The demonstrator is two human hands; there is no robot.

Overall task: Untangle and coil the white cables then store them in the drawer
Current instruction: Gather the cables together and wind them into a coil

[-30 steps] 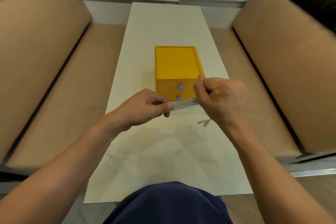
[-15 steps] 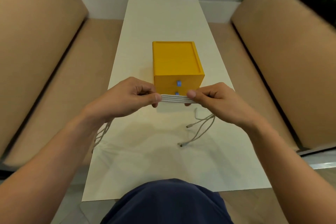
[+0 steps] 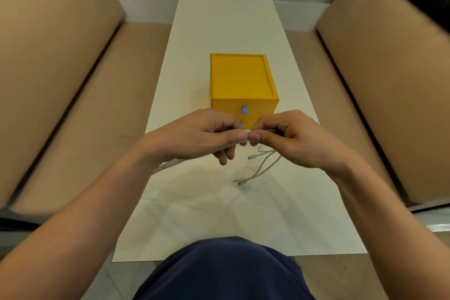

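We see the left hand and right hand each pinching thin white cables just before the closed yellow plastic drawer box on the white worktop

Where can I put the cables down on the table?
The table is bare behind the yellow box, and between the cables and your lap. It's crowded just before the box, where the left hand and right hand hold them.
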